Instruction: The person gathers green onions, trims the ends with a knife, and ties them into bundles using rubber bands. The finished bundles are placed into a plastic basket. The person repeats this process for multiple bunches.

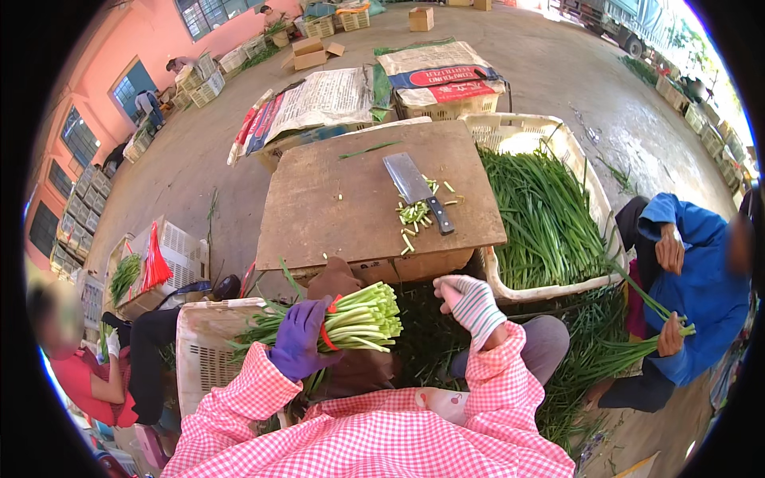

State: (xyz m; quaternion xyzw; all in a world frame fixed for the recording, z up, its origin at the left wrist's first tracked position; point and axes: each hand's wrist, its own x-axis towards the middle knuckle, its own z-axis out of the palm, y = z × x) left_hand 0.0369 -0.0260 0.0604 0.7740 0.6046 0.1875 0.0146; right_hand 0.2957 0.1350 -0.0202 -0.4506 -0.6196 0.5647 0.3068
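Note:
My left hand [303, 337], in a purple glove, grips a bundle of long green chives [364, 316]. A red band [326, 331] circles the bundle, and its pale cut ends point right. My right hand [472, 303] wears a striped glove with bare fingertips. It hovers to the right of the bundle, below the board's front edge, fingers half bent with nothing visible in them. On the wooden board [334, 203] ahead lies a cleaver [412, 182] with a black handle, blade pointing away. Short stem trimmings [412, 214] are scattered around and under it.
A white plastic crate [597, 209] full of loose chives [538, 221] stands right of the board. Another crate [206, 358] is at my left. Co-workers sit on both sides; one in blue [693, 287] holds chives. Sack-covered crates [442, 77] stand behind the board. Leaves litter the floor.

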